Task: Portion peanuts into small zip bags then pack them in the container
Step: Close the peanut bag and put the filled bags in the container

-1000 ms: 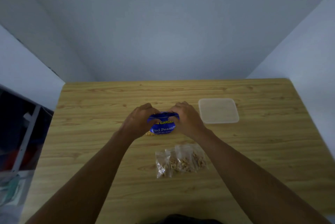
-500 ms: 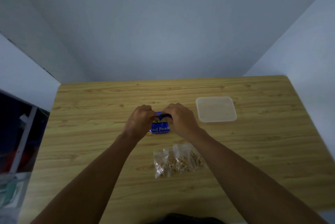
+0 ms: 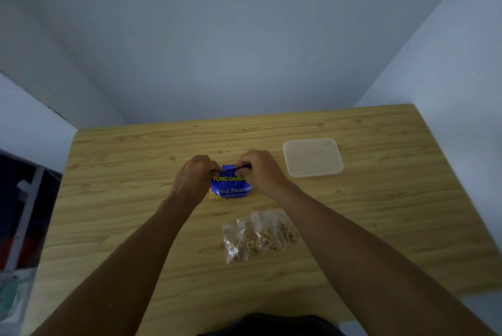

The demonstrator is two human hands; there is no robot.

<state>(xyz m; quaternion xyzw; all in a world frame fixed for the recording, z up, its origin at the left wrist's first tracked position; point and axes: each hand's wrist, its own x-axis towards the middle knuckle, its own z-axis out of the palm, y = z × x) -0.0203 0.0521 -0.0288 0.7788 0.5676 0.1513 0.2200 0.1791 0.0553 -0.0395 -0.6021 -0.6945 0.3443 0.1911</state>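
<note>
The peanut pack (image 3: pixel 231 185), blue with yellow lettering, stands on the worktop (image 3: pixel 114 172) between both hands, its top edge pinched from either side. Against the pictures of a second and half a second ago, more of the pack's printed face is now exposed and the hands sit a little further apart at its top; the pack itself has not left its spot. The left hand (image 3: pixel 194 179) has its fingers closed on the top left corner, and the right hand (image 3: pixel 262 172) has its fingers closed on the top right. Whether the seal has parted cannot be told. Judgement: the top is being worked at, to open or to close it. Nearer the person, a cluster of small zip bags (image 3: pixel 259 235) holding peanuts lies flat on the worktop, apart from the pack and unchanged. The container (image 3: pixel 312 157) sits just right of the right hand with its lid on and nothing packed in it that can be seen. Packing is therefore not yet begun.
</note>
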